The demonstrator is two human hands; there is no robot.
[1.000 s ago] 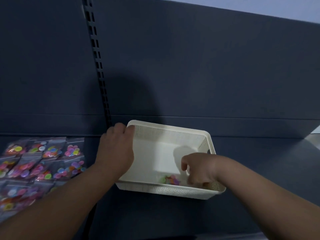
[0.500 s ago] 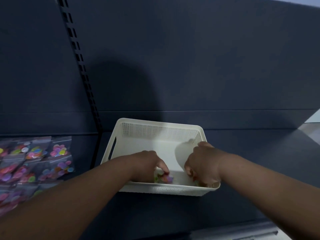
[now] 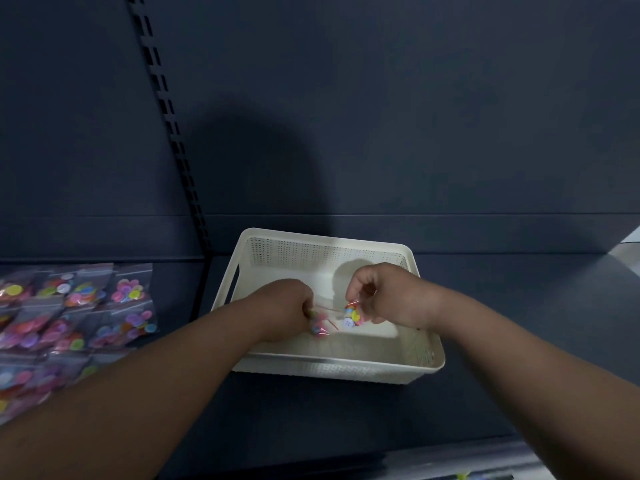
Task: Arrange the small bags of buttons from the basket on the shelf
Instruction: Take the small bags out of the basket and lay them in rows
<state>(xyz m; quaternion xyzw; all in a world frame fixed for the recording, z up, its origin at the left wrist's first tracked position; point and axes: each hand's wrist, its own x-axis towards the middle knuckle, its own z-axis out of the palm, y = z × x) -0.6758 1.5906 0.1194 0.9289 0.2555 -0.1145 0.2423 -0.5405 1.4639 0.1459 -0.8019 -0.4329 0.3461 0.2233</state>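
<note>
Dark blue-grey shelf fills most of the view, with a cream plastic basket sitting on it mid-frame. A patch of button bags is already laid out in overlapping rows off to the left, well apart from the basket. Both hands are down inside the basket. The left hand is curled round one small bag of mixed buttons, and the right hand pinches a second bag just beside it. So I'd say this is the pick-up step. I can't spot more bags on the bit of basket floor that shows, so these might be the last ones. Next move, I reckon: lift both clear of the basket wall, then carry them left to the rows.
</note>
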